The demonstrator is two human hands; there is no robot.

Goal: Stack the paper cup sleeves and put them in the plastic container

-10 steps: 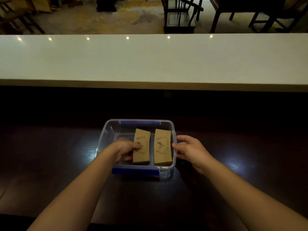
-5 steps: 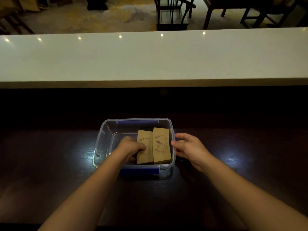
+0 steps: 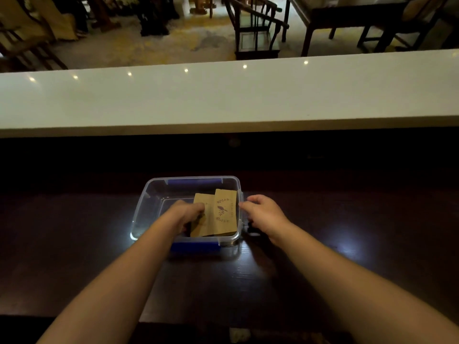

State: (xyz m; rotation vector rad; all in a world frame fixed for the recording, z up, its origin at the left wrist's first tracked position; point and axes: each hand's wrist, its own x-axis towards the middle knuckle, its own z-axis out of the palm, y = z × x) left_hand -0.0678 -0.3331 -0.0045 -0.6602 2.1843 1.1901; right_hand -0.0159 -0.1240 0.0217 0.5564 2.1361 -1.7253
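Note:
A clear plastic container point(image 3: 146, 207) with blue clips stands on the dark wooden table. Two stacks of brown paper cup sleeves lie in its right half. The right stack point(image 3: 225, 211) shows a printed bird logo and overlaps the left stack point(image 3: 203, 214). My left hand point(image 3: 183, 214) reaches inside the container and grips the left stack's edge. My right hand point(image 3: 264, 216) rests outside, against the container's right wall, with fingers curled on the rim.
A long white counter point(image 3: 223, 95) runs across behind the dark table point(image 3: 74, 244). Dark chairs and tables stand on the floor beyond it. The container's left half holds nothing.
My left hand has pushed the left stack rightward, so it now slips partly under the right stack. My right hand stays at the container's right wall.

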